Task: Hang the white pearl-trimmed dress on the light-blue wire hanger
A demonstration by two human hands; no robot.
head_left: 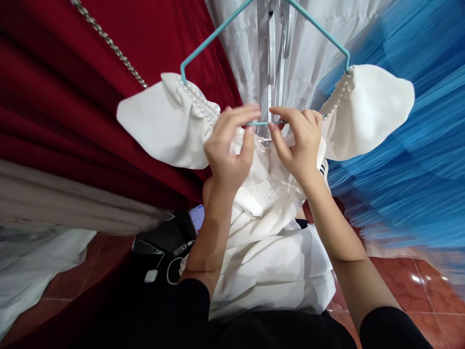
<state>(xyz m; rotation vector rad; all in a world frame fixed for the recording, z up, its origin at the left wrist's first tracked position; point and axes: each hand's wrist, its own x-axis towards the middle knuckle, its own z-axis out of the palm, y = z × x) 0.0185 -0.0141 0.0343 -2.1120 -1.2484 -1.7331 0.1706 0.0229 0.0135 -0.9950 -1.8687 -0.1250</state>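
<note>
- White dress (276, 257), landmark piece: hung from its shoulders in the middle of the view, a row of small buttons down the front, lower cloth gathered in folds
- Puff sleeves of the dress, two: one spread to its left (156, 123), one to its right (381, 111), each bordered with pearl trim (336, 101) at the shoulder
- Hanger (218, 31), teal: sloping arms above the dress, ends at its two shoulders; lower bar (260, 123) crossing just above the neckline
- Left hand (230, 148): over the dress neckline, left of its centre; fingers stretched side by side toward the centre and blurred, thumb below them, tip close to the lower bar; the bar runs in between thumb and fingers, and whether they clamp it cannot be told
- Right hand (300, 138): over the dress neckline, right of its centre; forefinger and thumb apart with a narrow gap, forefinger above the bar, thumb tip at it, remaining fingers curled; firm contact cannot be made out
- Red cloth (174, 39): behind the dress, to its left, with a beaded chain (112, 43) across it
- Blue tulle (410, 169): right of the dress, behind its sleeve
- Phone (196, 218), screen lit: left of the dress, below its sleeve, near a white cable (170, 266)
</note>
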